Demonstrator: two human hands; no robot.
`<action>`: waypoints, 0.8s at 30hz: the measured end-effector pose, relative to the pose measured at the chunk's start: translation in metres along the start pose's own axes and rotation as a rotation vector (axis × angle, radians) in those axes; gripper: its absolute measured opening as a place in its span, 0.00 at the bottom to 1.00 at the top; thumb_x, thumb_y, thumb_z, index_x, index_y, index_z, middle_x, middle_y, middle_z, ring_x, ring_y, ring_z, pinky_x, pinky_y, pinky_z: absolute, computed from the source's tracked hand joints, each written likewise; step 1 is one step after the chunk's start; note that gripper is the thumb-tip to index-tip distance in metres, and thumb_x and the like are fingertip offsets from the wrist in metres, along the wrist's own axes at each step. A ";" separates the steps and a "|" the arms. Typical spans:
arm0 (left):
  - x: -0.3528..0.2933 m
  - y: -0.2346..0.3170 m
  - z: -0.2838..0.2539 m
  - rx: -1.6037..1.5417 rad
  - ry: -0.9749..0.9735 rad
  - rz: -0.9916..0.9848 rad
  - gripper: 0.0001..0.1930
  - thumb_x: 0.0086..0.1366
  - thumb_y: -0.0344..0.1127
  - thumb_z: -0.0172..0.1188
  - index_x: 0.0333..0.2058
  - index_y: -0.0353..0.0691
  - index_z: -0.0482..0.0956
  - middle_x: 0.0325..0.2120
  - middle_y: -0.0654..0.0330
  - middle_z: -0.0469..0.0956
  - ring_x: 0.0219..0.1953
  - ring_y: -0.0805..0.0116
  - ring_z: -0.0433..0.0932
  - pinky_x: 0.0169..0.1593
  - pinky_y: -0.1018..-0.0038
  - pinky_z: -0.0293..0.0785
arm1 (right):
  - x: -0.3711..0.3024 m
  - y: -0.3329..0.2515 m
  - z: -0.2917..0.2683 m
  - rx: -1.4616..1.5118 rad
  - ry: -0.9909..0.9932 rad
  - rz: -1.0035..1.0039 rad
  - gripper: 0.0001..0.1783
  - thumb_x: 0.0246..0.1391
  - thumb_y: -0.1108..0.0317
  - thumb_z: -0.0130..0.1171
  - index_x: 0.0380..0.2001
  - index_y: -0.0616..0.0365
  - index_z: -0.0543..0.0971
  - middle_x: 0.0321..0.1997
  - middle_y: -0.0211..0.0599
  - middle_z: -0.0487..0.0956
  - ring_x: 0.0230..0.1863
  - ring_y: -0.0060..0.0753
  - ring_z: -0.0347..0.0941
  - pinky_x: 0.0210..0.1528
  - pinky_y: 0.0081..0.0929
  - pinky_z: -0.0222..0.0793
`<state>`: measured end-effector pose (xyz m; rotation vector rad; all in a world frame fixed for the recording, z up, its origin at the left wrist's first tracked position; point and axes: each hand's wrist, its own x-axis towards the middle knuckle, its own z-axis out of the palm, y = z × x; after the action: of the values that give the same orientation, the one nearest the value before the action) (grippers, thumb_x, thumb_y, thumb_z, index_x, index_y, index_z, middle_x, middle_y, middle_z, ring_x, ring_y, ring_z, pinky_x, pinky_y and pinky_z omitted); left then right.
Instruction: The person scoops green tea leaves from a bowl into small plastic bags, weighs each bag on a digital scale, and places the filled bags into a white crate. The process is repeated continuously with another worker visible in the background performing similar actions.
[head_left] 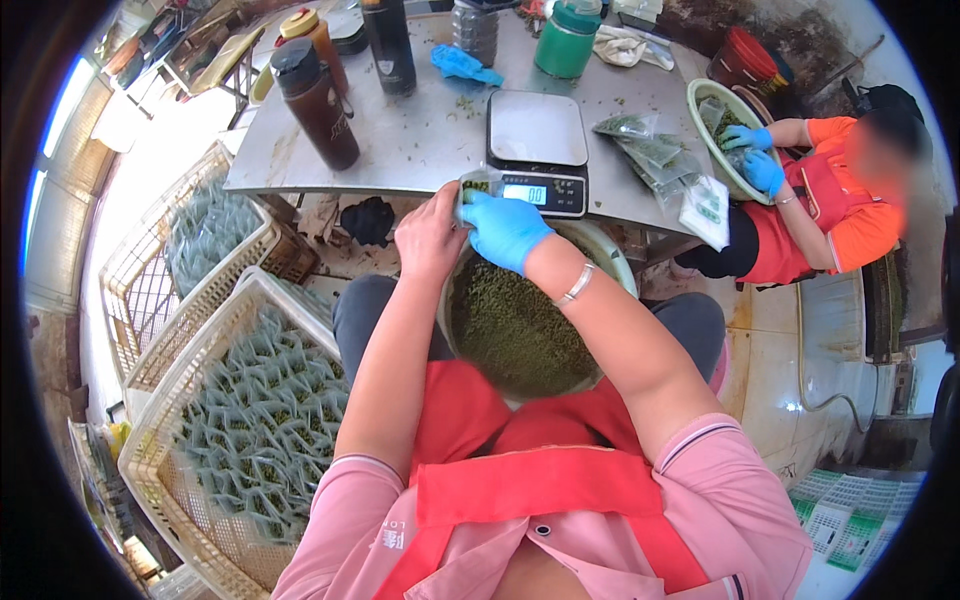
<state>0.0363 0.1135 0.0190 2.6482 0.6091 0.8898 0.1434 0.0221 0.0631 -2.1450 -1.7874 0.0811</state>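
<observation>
Bare, my left hand grips the side of a small clear plastic bag with green bits in it. My right hand, in a blue glove, closes on the same bag from the other side. Both hands are at the table's front edge, just left of the display of a digital scale, whose plate bears nothing. Below them, between my knees, stands a wide round tub holding a mass of small green grains. My fingertips are partly hidden behind the bag.
At my left, a cream plastic crate holds several filled bags, with another crate behind it. Bottles, a green jar and filled bags occupy the metal table. A co-worker handles a basin at right.
</observation>
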 end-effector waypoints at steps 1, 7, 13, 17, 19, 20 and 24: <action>0.000 0.005 -0.001 -0.014 -0.019 -0.102 0.31 0.45 0.41 0.66 0.50 0.44 0.67 0.33 0.54 0.78 0.32 0.55 0.78 0.34 0.64 0.73 | -0.011 0.005 -0.008 0.136 0.159 -0.126 0.15 0.51 0.71 0.47 0.41 0.60 0.76 0.38 0.48 0.79 0.31 0.45 0.78 0.34 0.36 0.74; 0.007 0.005 -0.003 -0.168 -0.086 -0.487 0.30 0.48 0.55 0.64 0.49 0.49 0.71 0.31 0.53 0.80 0.36 0.54 0.79 0.39 0.65 0.73 | -0.050 0.081 -0.094 1.202 0.708 0.526 0.26 0.49 0.74 0.55 0.54 0.61 0.67 0.38 0.39 0.77 0.34 0.28 0.76 0.37 0.26 0.73; 0.011 -0.006 -0.001 -0.349 -0.140 -0.521 0.38 0.46 0.58 0.66 0.53 0.47 0.67 0.41 0.50 0.78 0.45 0.54 0.76 0.49 0.66 0.70 | -0.031 0.239 -0.070 1.452 0.696 0.906 0.22 0.54 0.69 0.50 0.52 0.64 0.67 0.47 0.44 0.72 0.48 0.41 0.70 0.50 0.35 0.69; 0.006 -0.011 -0.002 -0.510 -0.227 -0.595 0.39 0.49 0.61 0.61 0.54 0.41 0.66 0.44 0.50 0.76 0.49 0.54 0.74 0.52 0.66 0.67 | -0.026 0.175 -0.070 1.397 0.800 0.574 0.23 0.56 0.71 0.48 0.55 0.68 0.64 0.55 0.45 0.69 0.55 0.41 0.67 0.57 0.32 0.63; -0.001 -0.014 -0.001 -0.634 -0.148 -0.614 0.34 0.53 0.59 0.59 0.51 0.39 0.69 0.42 0.51 0.78 0.38 0.60 0.79 0.46 0.69 0.71 | -0.026 0.111 -0.066 1.442 0.960 0.361 0.25 0.54 0.75 0.50 0.56 0.70 0.63 0.55 0.46 0.68 0.55 0.37 0.66 0.59 0.29 0.61; -0.004 -0.013 -0.011 -0.725 -0.125 -0.646 0.32 0.55 0.58 0.58 0.51 0.39 0.70 0.41 0.51 0.78 0.33 0.63 0.81 0.43 0.70 0.72 | -0.024 0.088 -0.056 1.410 0.985 0.334 0.25 0.55 0.75 0.50 0.56 0.71 0.62 0.56 0.46 0.68 0.56 0.37 0.66 0.59 0.28 0.61; -0.040 -0.029 -0.048 -1.051 0.220 -0.653 0.23 0.63 0.49 0.54 0.49 0.36 0.71 0.31 0.57 0.80 0.26 0.72 0.79 0.35 0.75 0.72 | -0.029 0.051 -0.016 -0.102 0.745 0.145 0.23 0.56 0.74 0.50 0.55 0.71 0.65 0.55 0.42 0.69 0.55 0.31 0.65 0.58 0.25 0.62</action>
<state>-0.0312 0.1258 0.0249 1.3161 0.7167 0.9237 0.1899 -0.0173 0.0573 -1.9821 -1.2162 -0.6926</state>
